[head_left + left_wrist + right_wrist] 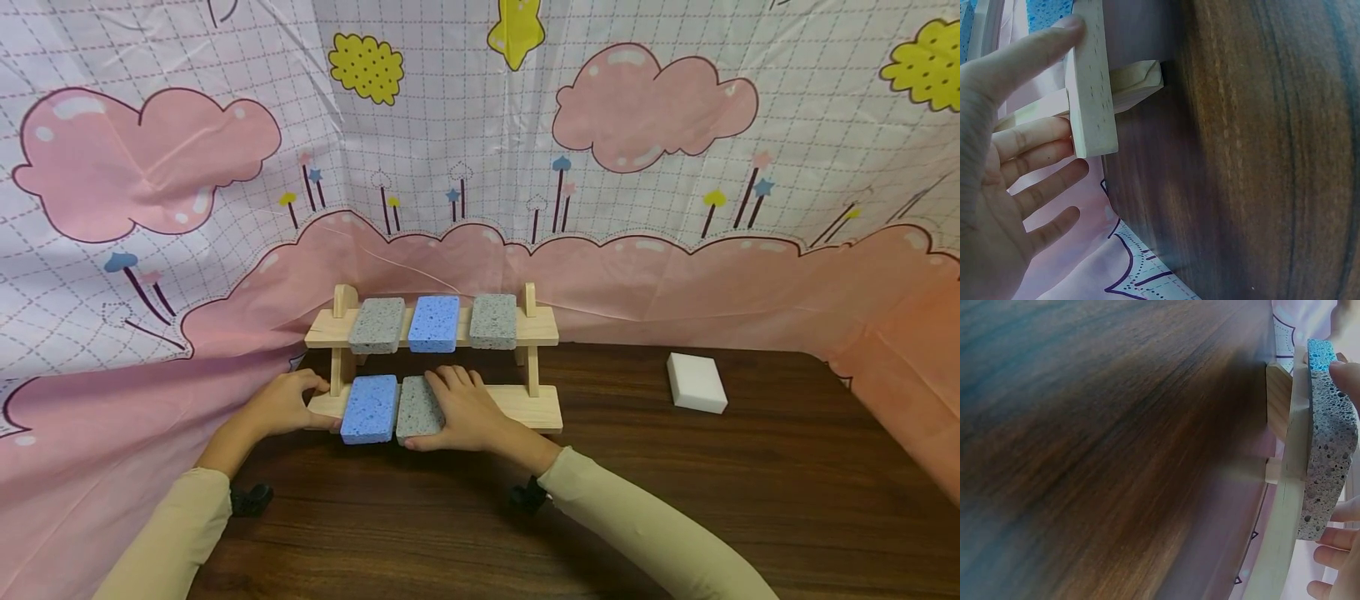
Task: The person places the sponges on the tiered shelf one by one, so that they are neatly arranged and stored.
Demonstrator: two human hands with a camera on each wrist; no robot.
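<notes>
A two-tier wooden rack stands on the dark table. My left hand holds the left end of its lower board, the thumb at the front edge and the fingers behind it. On that board lie a blue sponge and, beside it, a speckled grey sponge. My right hand grips the grey sponge, thumb at its near edge and fingers spread over its far right side. In the right wrist view the grey sponge rests flat along the wooden board.
Along the upper board sit a grey sponge, a blue sponge and another grey sponge. A white block lies on the table at the right. Patterned cloth hangs behind the rack and along both sides.
</notes>
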